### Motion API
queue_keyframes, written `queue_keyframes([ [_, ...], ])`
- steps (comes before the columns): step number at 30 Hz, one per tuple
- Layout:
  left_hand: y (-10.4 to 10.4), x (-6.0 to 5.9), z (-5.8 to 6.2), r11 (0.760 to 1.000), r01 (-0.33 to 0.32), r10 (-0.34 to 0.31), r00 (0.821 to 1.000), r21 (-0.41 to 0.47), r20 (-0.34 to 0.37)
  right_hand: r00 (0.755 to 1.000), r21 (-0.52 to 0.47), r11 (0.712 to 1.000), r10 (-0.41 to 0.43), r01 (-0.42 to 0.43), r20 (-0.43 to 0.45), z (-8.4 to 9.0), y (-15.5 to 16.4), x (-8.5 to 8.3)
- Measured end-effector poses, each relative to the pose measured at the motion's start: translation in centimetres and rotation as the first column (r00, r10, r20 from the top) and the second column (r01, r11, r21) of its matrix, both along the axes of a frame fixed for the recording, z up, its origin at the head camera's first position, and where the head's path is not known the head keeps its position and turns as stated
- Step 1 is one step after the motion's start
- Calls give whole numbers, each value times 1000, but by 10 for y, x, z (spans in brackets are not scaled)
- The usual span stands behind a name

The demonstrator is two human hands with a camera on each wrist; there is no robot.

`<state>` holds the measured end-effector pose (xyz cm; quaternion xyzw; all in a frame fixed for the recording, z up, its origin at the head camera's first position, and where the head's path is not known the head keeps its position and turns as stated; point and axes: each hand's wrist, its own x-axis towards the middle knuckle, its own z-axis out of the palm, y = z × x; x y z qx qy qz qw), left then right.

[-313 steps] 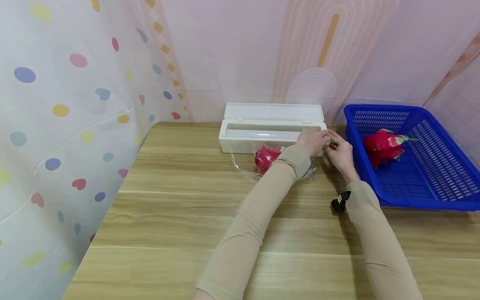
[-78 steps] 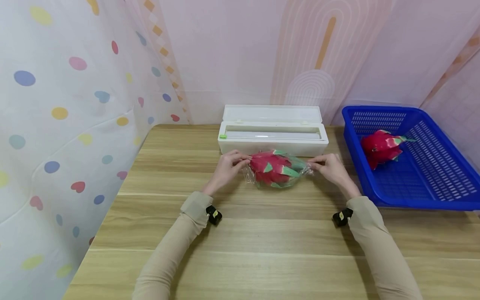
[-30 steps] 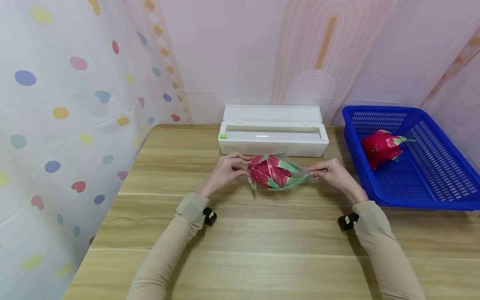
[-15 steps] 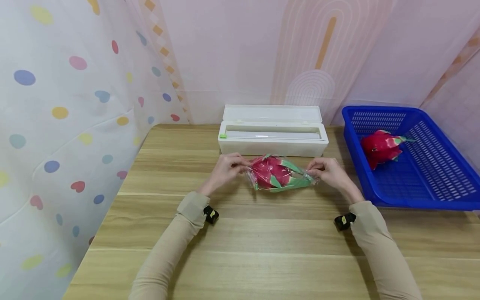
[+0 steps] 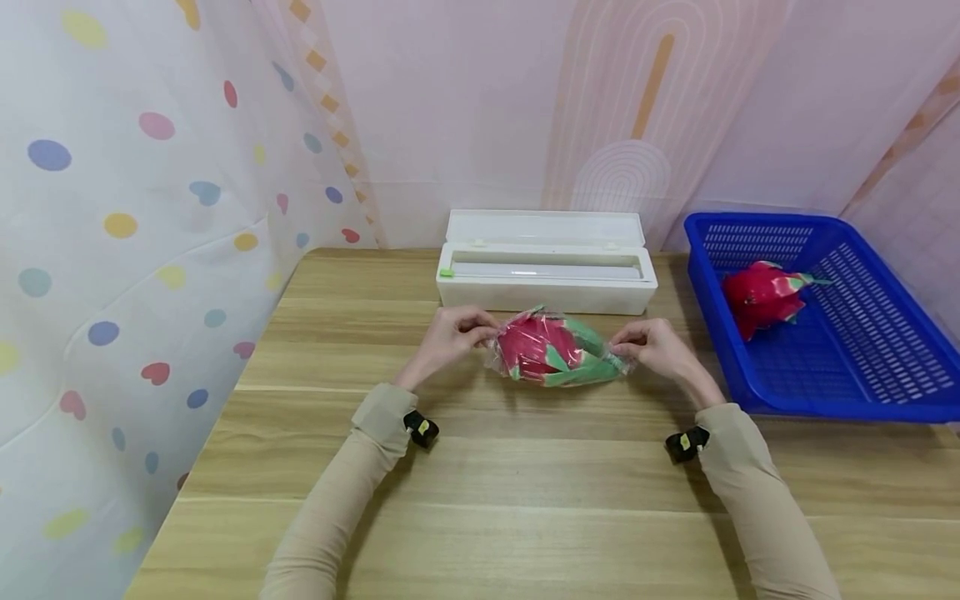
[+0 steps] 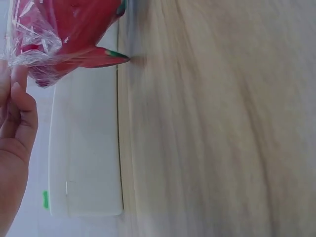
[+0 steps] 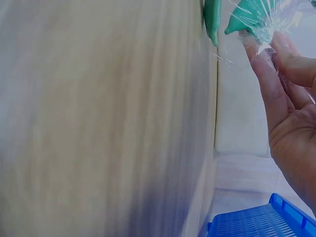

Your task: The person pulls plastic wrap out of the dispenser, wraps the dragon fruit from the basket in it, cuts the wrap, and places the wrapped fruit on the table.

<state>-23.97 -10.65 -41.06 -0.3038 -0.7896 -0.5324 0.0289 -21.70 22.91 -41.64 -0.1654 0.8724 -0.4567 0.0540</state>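
Observation:
A red dragon fruit (image 5: 546, 357) with green scales, wrapped in clear cling film (image 5: 609, 362), is held just above the wooden table (image 5: 480, 500) in front of the white film dispenser box (image 5: 546, 275). My left hand (image 5: 456, 335) pinches the film at the fruit's left end (image 6: 29, 54). My right hand (image 5: 651, 347) pinches the twisted film at its right end (image 7: 261, 29). In the left wrist view the wrapped fruit (image 6: 64, 34) sits at the top left above my fingers (image 6: 22, 106). In the right wrist view the fingers (image 7: 276, 84) hold crinkled film by green scales (image 7: 247, 12).
A blue plastic basket (image 5: 862, 392) stands at the right with a second dragon fruit (image 5: 763, 293) inside. The dispenser box lid is open at the back. A dotted curtain (image 5: 135, 250) hangs along the left; a pink backdrop closes the back.
Over the last second the wrapped fruit has turned between my hands, its green scales shifting, and both hands stay pinching the film ends. Ten seconds ago both hands were at the dispenser's right end.

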Motion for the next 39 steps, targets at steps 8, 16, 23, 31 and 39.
queue_keyframes([
  [8, 1, -3, 1, 994, -69, 59, 992, -90, -111, 999, 44, 999, -10, 12, -54, 0, -4, -2],
  [16, 2, -7, -2, 948, -147, 72, 963, -283, -259, 999, 184, 983, 10, -2, -43, 0, 0, -1],
  [23, 1, -6, -6, 963, -73, 17, 977, -258, -211, 999, 196, 979, 47, -49, 14, 0, 2, 3],
  [31, 0, 0, -3, 954, -87, -11, 946, -287, -324, 995, 240, 970, 61, -39, -83, 5, -6, 5],
  [39, 3, 3, -5, 950, -116, -1, 928, -289, -374, 997, 269, 961, 71, -63, -19, 13, -12, 9],
])
